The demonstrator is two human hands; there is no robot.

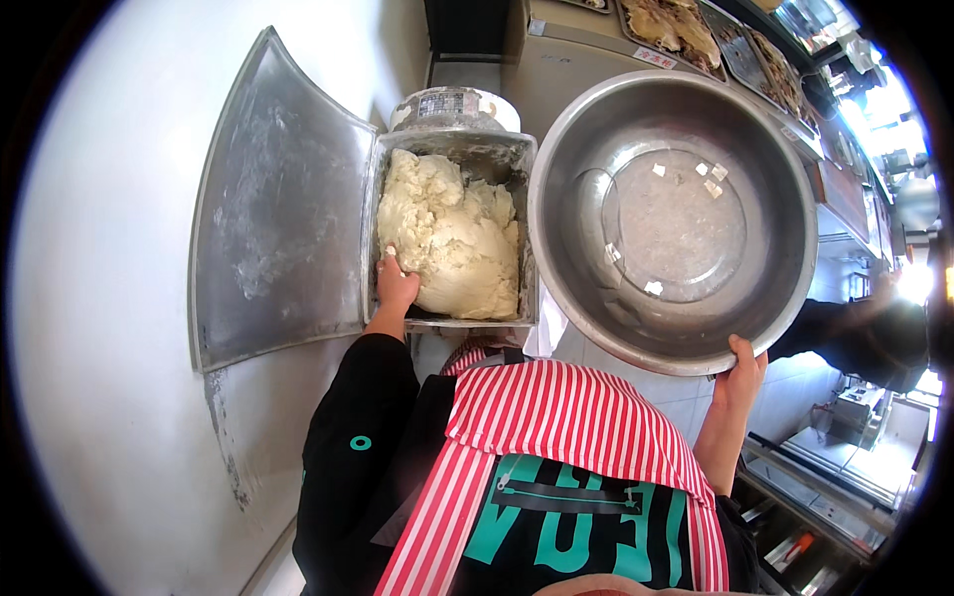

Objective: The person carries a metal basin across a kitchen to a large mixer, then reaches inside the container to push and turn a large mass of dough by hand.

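A large mass of pale dough (467, 248) is lying in a square metal box (487, 154), filling it from the left wall almost to the near edge and leaving bare metal showing at the far right corner. The left hand (397, 285) is reaching over the near edge by the near left corner and touching the dough's side; a bit of dough is sticking to one fingertip, and I cannot tell how far the partly hidden fingers are bending.

Just right of the box, a wide metal basin (676, 228) is tilting its open side toward the wearer. The right hand (738, 372) is gripping its near right rim, thumb over the edge. Several small pale pieces (715, 188) are resting inside the basin.

A floury metal lid (278, 199) is standing open off the box's left edge, beside a white wall (109, 298). Beyond the far edge, a rounded white housing (502, 111) is showing. The wearer is wearing a red-and-white striped apron (566, 397).
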